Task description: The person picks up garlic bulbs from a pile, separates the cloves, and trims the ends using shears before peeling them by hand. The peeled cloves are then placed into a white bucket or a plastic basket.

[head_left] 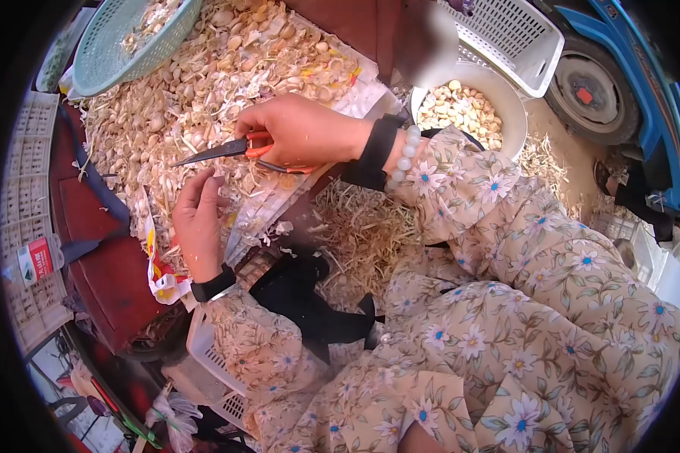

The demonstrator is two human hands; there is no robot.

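Observation:
My right hand [298, 130] is closed around a pair of scissors [230, 151] with orange handles and dark blades pointing left. The blades look nearly together, just above my left hand [199, 219]. The thumb and fingers of that left hand come together in a pinch; what lies between them, if anything, is too small to make out. Under both hands spreads a heap of garlic cloves [196, 98] mixed with papery skins and dry stalk bits, lying on a printed sheet [257, 215].
A teal basket [91, 64] stands at the upper left. Peeled cloves fill a white bucket [515, 124] on the right, beside a white crate [540, 64]. Dry trimmings [366, 234] lie below. A blue vehicle's wheel [593, 90] is at the upper right; a pale crate [34, 174] stands left.

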